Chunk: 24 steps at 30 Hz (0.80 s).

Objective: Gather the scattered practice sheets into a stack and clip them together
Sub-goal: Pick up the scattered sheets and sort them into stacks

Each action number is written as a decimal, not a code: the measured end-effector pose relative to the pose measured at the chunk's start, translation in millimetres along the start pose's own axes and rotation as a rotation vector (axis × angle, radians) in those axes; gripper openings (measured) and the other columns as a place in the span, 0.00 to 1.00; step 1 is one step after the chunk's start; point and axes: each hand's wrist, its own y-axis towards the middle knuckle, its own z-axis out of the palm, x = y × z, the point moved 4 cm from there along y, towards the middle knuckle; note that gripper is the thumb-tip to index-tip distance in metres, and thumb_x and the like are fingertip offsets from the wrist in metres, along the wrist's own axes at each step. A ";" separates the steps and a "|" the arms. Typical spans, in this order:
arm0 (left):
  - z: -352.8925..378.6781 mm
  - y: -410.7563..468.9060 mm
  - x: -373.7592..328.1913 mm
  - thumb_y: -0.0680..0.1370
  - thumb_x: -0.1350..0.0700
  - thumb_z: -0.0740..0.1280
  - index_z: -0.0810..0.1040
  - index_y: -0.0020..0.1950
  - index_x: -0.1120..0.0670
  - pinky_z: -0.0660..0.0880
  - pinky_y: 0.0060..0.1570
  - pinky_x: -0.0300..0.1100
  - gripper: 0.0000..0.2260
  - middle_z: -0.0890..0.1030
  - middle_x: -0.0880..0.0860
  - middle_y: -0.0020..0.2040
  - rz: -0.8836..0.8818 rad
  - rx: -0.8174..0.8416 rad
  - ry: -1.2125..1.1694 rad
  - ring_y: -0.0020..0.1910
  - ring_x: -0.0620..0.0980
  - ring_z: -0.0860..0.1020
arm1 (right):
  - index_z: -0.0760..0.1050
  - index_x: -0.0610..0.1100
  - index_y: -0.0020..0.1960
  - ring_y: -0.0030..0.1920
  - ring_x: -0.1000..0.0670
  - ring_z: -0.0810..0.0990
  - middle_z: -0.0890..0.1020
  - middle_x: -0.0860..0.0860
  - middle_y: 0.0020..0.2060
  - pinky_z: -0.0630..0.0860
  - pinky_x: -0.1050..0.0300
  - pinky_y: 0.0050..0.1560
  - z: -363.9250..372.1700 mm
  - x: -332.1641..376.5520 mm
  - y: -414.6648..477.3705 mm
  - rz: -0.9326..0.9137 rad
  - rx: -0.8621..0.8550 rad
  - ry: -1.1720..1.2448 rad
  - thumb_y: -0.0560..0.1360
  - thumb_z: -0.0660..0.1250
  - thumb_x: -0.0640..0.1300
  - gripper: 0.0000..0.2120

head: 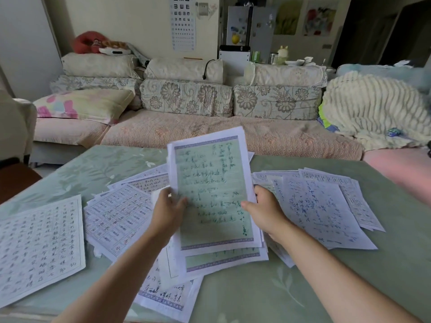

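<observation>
I hold a small bundle of practice sheets (210,178) upright above the table, its top page green with handwritten lines. My left hand (169,210) grips the bundle's left edge and my right hand (263,210) grips its right edge. Under the bundle lie more green-bordered sheets (224,259). A gridded sheet (39,245) lies alone at the left. Overlapping gridded sheets (116,215) lie left of centre. Another loose pile (321,206) spreads at the right. No clip is visible.
The table has a pale green floral cloth (303,287). Behind it stands a sofa (186,131) with floral cushions, a pink pillow (84,106) and a ribbed white blanket (373,113). A dark chair (16,180) is at the left.
</observation>
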 end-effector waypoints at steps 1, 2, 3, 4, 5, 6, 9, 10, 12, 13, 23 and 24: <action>4.1 -2.0 -10.2 0.79 0.57 0.66 0.70 0.59 0.52 0.79 0.48 0.52 0.10 0.81 0.54 0.53 0.057 -0.014 -0.071 0.47 0.51 0.80 | 0.74 0.36 0.55 0.44 0.44 0.80 0.80 0.37 0.50 0.75 0.54 0.44 -6.5 2.8 -1.1 -0.015 -0.047 0.011 0.75 0.66 0.40 0.11; 8.0 -5.0 -22.8 0.79 0.58 0.65 0.70 0.57 0.52 0.80 0.47 0.53 0.08 0.81 0.53 0.50 0.135 -0.030 -0.092 0.46 0.50 0.80 | 0.73 0.38 0.56 0.41 0.46 0.77 0.81 0.39 0.49 0.72 0.56 0.39 -12.9 8.7 -2.9 -0.043 -0.089 0.035 0.77 0.65 0.39 0.08; 11.6 -8.1 -35.0 0.80 0.59 0.64 0.70 0.55 0.52 0.79 0.45 0.52 0.06 0.80 0.52 0.48 0.224 -0.049 -0.084 0.44 0.49 0.79 | 0.73 0.41 0.57 0.41 0.48 0.76 0.81 0.42 0.49 0.70 0.57 0.37 -18.8 14.0 -2.6 -0.075 -0.130 0.078 0.78 0.63 0.38 0.08; 15.2 -12.1 -47.2 0.80 0.60 0.63 0.70 0.53 0.53 0.78 0.42 0.49 0.04 0.78 0.51 0.46 0.311 -0.068 -0.070 0.42 0.47 0.77 | 0.72 0.44 0.60 0.42 0.49 0.77 0.81 0.45 0.51 0.70 0.59 0.37 -24.4 20.9 -2.6 -0.116 -0.166 0.118 0.79 0.62 0.38 0.10; 18.7 -16.1 -57.3 0.80 0.60 0.62 0.69 0.53 0.53 0.76 0.39 0.44 0.04 0.76 0.50 0.45 0.382 -0.091 -0.059 0.40 0.43 0.75 | 0.71 0.46 0.63 0.43 0.52 0.77 0.81 0.49 0.53 0.70 0.62 0.38 -29.6 26.7 -2.7 -0.151 -0.197 0.145 0.80 0.62 0.38 0.12; 21.7 -20.6 -66.2 0.81 0.61 0.61 0.68 0.53 0.53 0.74 0.37 0.38 0.04 0.75 0.48 0.44 0.432 -0.107 -0.057 0.38 0.39 0.73 | 0.69 0.46 0.63 0.43 0.54 0.77 0.80 0.51 0.54 0.70 0.65 0.38 -34.1 32.7 -3.4 -0.185 -0.227 0.169 0.81 0.61 0.38 0.12; 29.8 -27.2 -74.5 0.82 0.60 0.58 0.65 0.58 0.53 0.75 0.36 0.37 0.06 0.73 0.44 0.46 0.462 -0.130 -0.063 0.40 0.37 0.73 | 0.65 0.46 0.64 0.46 0.57 0.78 0.78 0.55 0.51 0.70 0.70 0.41 -40.0 34.0 -3.1 -0.220 -0.250 0.232 0.81 0.60 0.36 0.13; 31.8 -28.2 -73.9 0.82 0.60 0.59 0.63 0.59 0.53 0.75 0.37 0.38 0.07 0.72 0.43 0.47 0.457 -0.124 -0.070 0.42 0.38 0.73 | 0.63 0.46 0.64 0.48 0.57 0.78 0.77 0.56 0.52 0.71 0.72 0.43 -40.8 33.5 -4.6 -0.218 -0.241 0.234 0.81 0.61 0.37 0.15; 35.9 -26.5 -68.5 0.82 0.59 0.61 0.63 0.59 0.54 0.76 0.37 0.37 0.09 0.72 0.43 0.47 0.443 -0.105 -0.067 0.43 0.40 0.74 | 0.63 0.47 0.64 0.49 0.58 0.78 0.77 0.56 0.51 0.71 0.74 0.41 -41.9 28.0 -5.2 -0.199 -0.233 0.213 0.79 0.64 0.37 0.18; 37.6 -24.6 -65.0 0.81 0.58 0.62 0.63 0.59 0.55 0.76 0.38 0.38 0.09 0.73 0.44 0.47 0.432 -0.096 -0.068 0.43 0.42 0.75 | 0.64 0.47 0.63 0.47 0.58 0.78 0.78 0.55 0.50 0.71 0.74 0.39 -42.9 24.2 -4.4 -0.184 -0.246 0.210 0.78 0.65 0.36 0.18; 52.4 -21.2 -49.6 0.83 0.57 0.58 0.65 0.56 0.53 0.77 0.44 0.53 0.03 0.75 0.49 0.46 0.370 -0.008 -0.051 0.42 0.49 0.75 | 0.64 0.42 0.65 0.32 0.50 0.72 0.77 0.46 0.42 0.68 0.56 0.30 -30.7 -1.8 4.6 -0.007 -0.286 0.134 0.79 0.58 0.35 0.15; 53.8 -20.7 -51.3 0.83 0.56 0.57 0.65 0.56 0.54 0.77 0.43 0.54 0.03 0.75 0.50 0.47 0.368 0.000 -0.051 0.43 0.51 0.75 | 0.64 0.42 0.63 0.32 0.50 0.71 0.77 0.46 0.41 0.67 0.57 0.31 -31.8 0.3 4.3 -0.020 -0.301 0.136 0.79 0.57 0.35 0.13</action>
